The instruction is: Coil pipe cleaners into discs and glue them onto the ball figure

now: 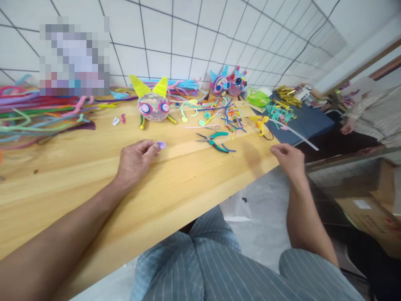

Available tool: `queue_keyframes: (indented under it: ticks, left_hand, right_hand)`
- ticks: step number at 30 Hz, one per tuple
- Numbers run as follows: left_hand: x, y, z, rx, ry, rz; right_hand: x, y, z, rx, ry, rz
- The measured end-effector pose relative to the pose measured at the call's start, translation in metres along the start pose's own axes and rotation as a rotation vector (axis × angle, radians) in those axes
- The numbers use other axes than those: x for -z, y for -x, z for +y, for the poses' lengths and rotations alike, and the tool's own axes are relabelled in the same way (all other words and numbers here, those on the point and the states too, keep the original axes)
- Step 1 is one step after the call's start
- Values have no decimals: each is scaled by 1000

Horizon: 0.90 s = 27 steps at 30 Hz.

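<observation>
My left hand [136, 159] pinches a small purple coil [161, 145] between thumb and fingertips, just above the wooden table. My right hand [288, 159] is closed at the table's right edge; whatever it holds, if anything, is too small to name. Green-handled pliers [216, 141] lie with jaws apart between my hands. Behind them stands a clear round figure [154, 108] with yellow ears, pink-and-blue eyes and yellow-and-black legs. A yellow glue gun [260, 124] rests beyond my right hand, near a white strip [296, 133].
Colourful pipe cleaners [37, 110] cover the back left of the table [175, 184]. Bent pieces [230, 115] lie scattered behind the pliers. Two decorated figures [220, 85] stand by the tiled wall. At the right are a cardboard box [369, 217] and another person's hand [347, 125].
</observation>
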<state>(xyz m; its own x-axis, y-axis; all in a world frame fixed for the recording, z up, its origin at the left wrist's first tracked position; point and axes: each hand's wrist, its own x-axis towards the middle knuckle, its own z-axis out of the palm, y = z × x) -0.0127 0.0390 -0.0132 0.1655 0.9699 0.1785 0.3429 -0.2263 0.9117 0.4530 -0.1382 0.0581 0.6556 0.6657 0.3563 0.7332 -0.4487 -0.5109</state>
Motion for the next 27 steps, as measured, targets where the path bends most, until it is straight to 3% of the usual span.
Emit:
queue_keyframes:
  ticks: [7, 10, 13, 18, 22, 27]
  left_hand:
    - [-2, 3, -1, -87, -79, -10]
    - [-2, 4, 0, -99, -62, -28]
    - [-2, 3, 1, -104, -78, -90]
    - [-2, 2, 2, -100, -80, -120]
    - [-2, 2, 1, -136, -108, -128]
    - [-3, 3, 0, -270, -178, -117]
  right_hand:
    - [-78, 14, -53, 396, -26, -337]
    - [-93, 14, -74, 517, -9, -267]
    - [-100, 20, -101, 750, -125, -160]
    - [-117, 40, -170, 1113, -312, -229]
    - [-140, 53, -214, 1209, -392, -327]
    - [-169, 65, -230, 1138, -507, -434]
